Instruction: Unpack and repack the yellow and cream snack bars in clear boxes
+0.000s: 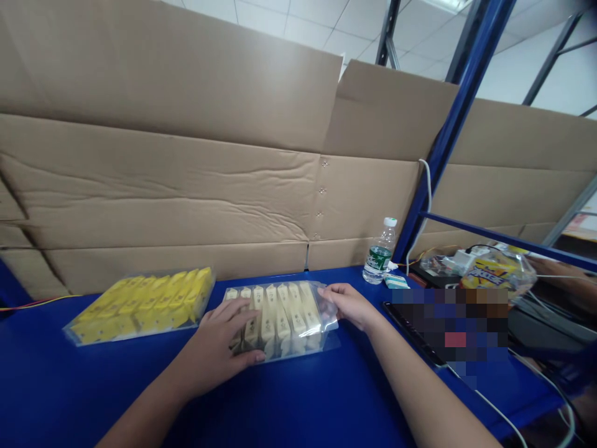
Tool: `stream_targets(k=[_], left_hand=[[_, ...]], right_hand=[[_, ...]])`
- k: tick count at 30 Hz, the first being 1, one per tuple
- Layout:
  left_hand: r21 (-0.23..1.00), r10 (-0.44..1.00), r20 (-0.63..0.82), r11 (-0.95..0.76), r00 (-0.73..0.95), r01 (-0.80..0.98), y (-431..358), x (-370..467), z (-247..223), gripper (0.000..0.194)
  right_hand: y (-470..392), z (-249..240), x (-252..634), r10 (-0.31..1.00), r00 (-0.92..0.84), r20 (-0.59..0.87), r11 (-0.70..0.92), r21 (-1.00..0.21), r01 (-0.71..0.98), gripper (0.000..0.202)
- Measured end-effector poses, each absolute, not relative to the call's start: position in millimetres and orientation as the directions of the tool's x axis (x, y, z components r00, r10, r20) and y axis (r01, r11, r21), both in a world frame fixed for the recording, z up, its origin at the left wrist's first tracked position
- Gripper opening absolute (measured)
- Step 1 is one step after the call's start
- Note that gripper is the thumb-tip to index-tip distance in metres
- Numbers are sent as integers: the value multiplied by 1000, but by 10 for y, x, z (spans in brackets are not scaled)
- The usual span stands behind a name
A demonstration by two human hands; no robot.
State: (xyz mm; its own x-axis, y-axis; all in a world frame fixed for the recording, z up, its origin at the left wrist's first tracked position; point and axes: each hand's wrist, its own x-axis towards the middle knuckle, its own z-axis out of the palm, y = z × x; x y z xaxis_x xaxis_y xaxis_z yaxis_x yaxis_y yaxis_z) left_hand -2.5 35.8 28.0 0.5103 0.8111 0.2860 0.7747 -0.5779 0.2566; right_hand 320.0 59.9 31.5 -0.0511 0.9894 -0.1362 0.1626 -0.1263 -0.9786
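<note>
A clear plastic bag of cream-coloured packets point(282, 314) lies flat on the blue table point(289, 404), its packets side by side in a row. My left hand point(228, 333) rests over the bag's left end with its fingers spread. At the bag's right end, my right hand point(347, 303) pinches the clear plastic edge between thumb and fingers. To the left lies another clear bag, full of yellow packets point(142, 305), which neither hand touches.
Tall cardboard point(186, 186) stands along the table's back. A water bottle point(379, 255) stands near the blue metal post point(448, 143). A dark device with a blurred screen point(420, 330), cables and a yellow snack bag point(494, 274) lie at the right.
</note>
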Motion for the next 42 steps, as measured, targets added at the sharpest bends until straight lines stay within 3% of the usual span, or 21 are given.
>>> stream_targets(k=[7, 10, 16, 20, 27, 33, 42], left_hand=[[257, 831, 222, -554, 510, 792, 316, -6, 345, 64], [260, 836, 215, -548, 505, 795, 306, 8, 360, 64], [254, 837, 199, -547, 511, 798, 294, 16, 380, 65], [247, 834, 192, -552, 518, 797, 277, 14, 376, 63], [262, 818, 214, -575, 534, 775, 213, 112, 392, 62], [247, 821, 213, -570, 530, 784, 169, 168, 398, 60], [251, 834, 190, -551, 518, 796, 195, 131, 378, 62]], right_hand=[[557, 401, 3176, 961, -104, -257, -248, -965, 89, 19], [550, 425, 3161, 959, -91, -267, -257, -961, 102, 24], [528, 406, 3034, 988, 54, -148, -155, -973, 169, 29], [511, 390, 2954, 988, 126, -89, -120, -955, 270, 20], [494, 400, 2963, 983, 172, 66, -14, -904, 426, 34], [404, 501, 2893, 995, 60, 82, 51, -914, 403, 24], [489, 424, 3136, 978, -172, 116, 170, -926, 338, 24]])
